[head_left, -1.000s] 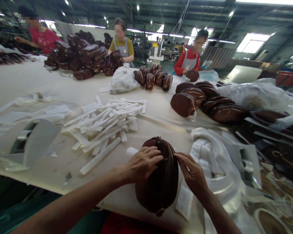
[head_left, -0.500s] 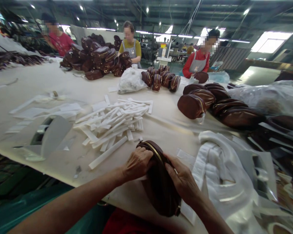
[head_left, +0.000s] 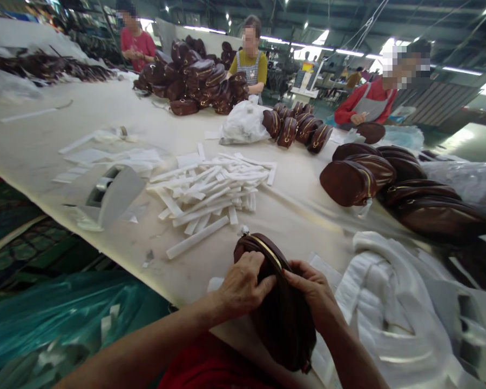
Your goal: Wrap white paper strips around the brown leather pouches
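A dark brown leather bag [head_left: 285, 324] with a gold zipper [head_left: 269, 249] along its top stands on edge at the front of the table, close to my body. My left hand [head_left: 247, 283] is closed on the bag's left side beside the zipper, its fingers bent and their tips partly hidden. On the other side, my right hand [head_left: 314, 289] grips the bag's edge, thumb near the zipper and fingers behind. A small pale wrapped piece [head_left: 243, 230] sits at the zipper's far end.
White strips [head_left: 210, 189] lie heaped ahead, left of a row of brown bags [head_left: 348, 181]. White rolled material [head_left: 376, 286] and a tape dispenser [head_left: 467, 324] are at right; another dispenser [head_left: 105, 189] stands left. A teal plastic bag [head_left: 73, 302] hangs below the table edge. Several co-workers stand across the table.
The view has swung left, so the table's things sit farther right. Both hands stay on the bag; my left hand's thumb now reaches toward the zipper, and my right thumb has bent in.
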### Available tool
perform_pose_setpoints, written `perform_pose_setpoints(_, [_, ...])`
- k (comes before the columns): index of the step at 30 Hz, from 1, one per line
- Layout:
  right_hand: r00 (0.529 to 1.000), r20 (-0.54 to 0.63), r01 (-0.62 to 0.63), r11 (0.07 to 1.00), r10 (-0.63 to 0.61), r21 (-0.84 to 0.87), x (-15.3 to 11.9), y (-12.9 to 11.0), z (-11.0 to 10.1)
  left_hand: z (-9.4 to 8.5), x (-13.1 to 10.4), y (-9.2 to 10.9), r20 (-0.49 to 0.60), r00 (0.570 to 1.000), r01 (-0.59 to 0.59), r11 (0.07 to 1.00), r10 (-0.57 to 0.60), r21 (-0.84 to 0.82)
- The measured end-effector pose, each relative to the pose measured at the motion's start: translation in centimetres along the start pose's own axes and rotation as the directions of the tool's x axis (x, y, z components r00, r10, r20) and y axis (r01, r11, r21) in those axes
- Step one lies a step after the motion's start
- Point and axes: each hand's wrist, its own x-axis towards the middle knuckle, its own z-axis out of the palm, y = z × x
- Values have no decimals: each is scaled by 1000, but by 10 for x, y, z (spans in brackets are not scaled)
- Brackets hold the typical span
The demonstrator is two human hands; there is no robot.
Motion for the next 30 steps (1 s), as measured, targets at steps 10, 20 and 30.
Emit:
perform_pose_setpoints(10, [976, 160, -182, 960, 149, 215, 14, 20, 3, -15, 15, -4, 307, 948, 121, 988, -85, -99])
perform_pose_setpoints(20, [988, 124, -113, 976, 90, 187, 8, 21, -2, -6, 10, -21, 44, 984, -153, 953, 170, -263])
perform_pose_setpoints(30, [993, 82, -98, 986, 88, 136, 7, 15, -6, -21, 36, -47, -75, 802, -564, 792, 593, 234])
